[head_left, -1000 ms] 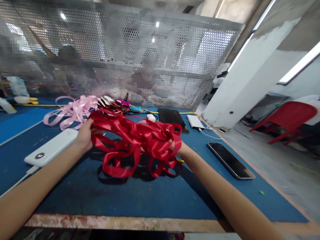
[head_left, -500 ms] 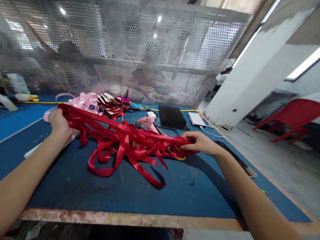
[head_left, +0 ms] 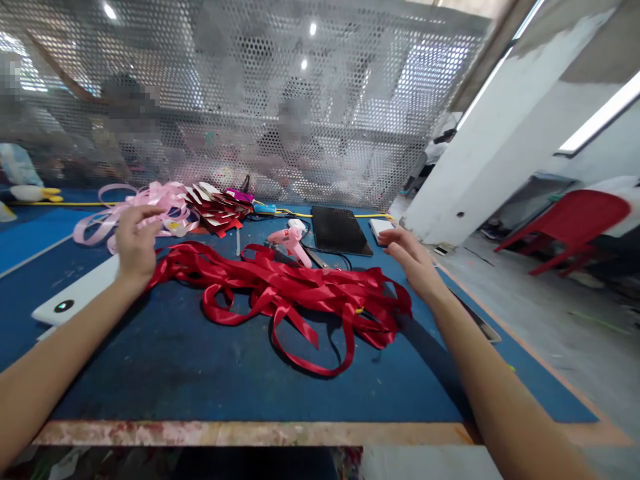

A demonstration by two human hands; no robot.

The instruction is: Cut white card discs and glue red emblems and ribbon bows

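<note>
A long heap of shiny red ribbon [head_left: 295,287] lies across the blue work mat [head_left: 200,380], with loops trailing toward the front. Just past the heap's left end is my left hand [head_left: 136,247], fingers apart and slightly bent, holding nothing. My right hand [head_left: 413,263] hovers open beyond the right end, clear of the ribbon. Pink ribbon [head_left: 150,207] is piled behind my left hand. A pink glue gun [head_left: 291,243] rests behind the middle of the red heap.
Folded red and white pieces [head_left: 217,208], a black tablet [head_left: 340,230] and a white box-shaped device [head_left: 381,230] sit at the back. A white device [head_left: 75,293] lies left, partly under my forearm. A perforated metal screen [head_left: 250,100] stands behind; a red chair [head_left: 570,223] is right.
Both hands have let go of the red ribbon, which was stretched between them and now rests on the mat. My right hand has risen and moved slightly right.
</note>
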